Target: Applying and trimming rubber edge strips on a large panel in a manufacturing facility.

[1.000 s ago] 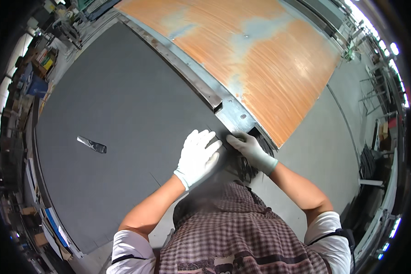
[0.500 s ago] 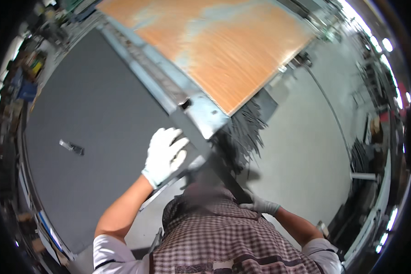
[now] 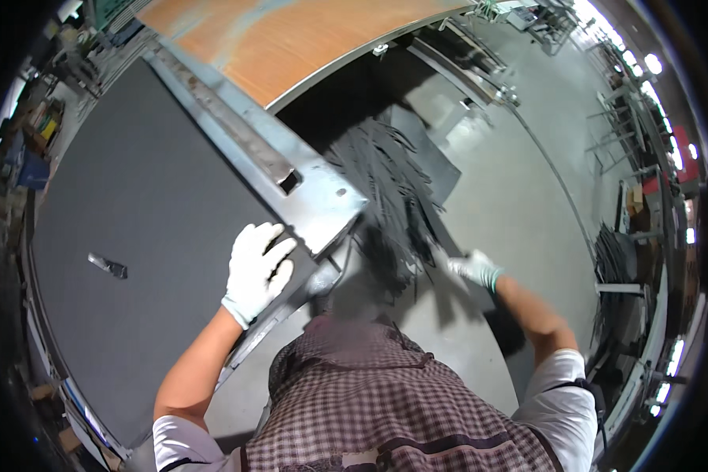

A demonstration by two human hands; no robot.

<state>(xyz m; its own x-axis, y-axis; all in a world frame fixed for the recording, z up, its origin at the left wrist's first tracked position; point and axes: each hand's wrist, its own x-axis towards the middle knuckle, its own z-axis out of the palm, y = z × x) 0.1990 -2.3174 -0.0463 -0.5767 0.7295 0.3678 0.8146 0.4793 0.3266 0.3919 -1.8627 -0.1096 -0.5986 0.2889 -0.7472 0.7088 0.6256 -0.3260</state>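
Note:
My left hand, in a white glove, rests with fingers spread on a dark grey sheet by its near right corner. The sheet lies flat on a table, along a metal rail. To the right, my gloved right hand is closed around a long dark grey strip, out over the floor; its fingers are slightly blurred. Beside it, a heap of dark strips hangs or lies below the table end. A small silver-and-black tool, like a utility knife, lies on the sheet.
An orange-brown board with a metal edge lies beyond the rail. Its corner and the rail's metal end plate stick out near my hands. A cable crosses the grey floor. Racks with dark material stand at the far right.
My right hand has swung up and outward to the right with the strip, away from the table's corner. My left hand stays on the sheet. The view has turned, showing more of the strip heap.

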